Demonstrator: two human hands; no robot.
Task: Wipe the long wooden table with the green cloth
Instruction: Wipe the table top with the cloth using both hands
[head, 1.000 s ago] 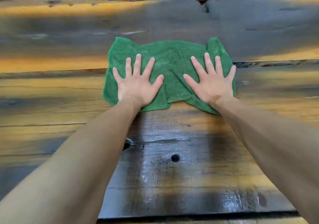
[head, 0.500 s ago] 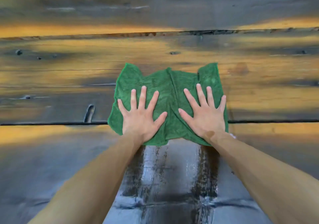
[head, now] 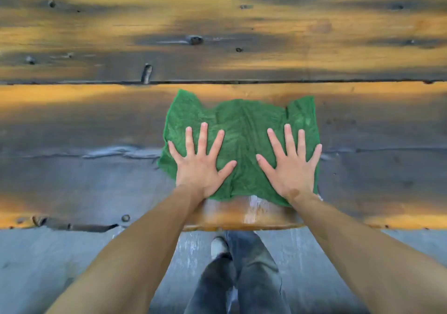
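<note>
Both hands flat on the cloth near the front edge of the surface.

The plank surface (head: 96,125) fills the view, its near edge above a grey floor (head: 60,265). The green cloth (head: 244,130) lies spread on the nearest plank. Left hand (head: 200,166) and right hand (head: 290,168) press it, fingers splayed straight; neither grip closes on anything.

Grey floor (head: 60,265) below the near table edge, under both forearms. Between the forearms: 2 legs in dark jeans (head: 249,272), 1 pale shoe (head: 219,247).
</note>
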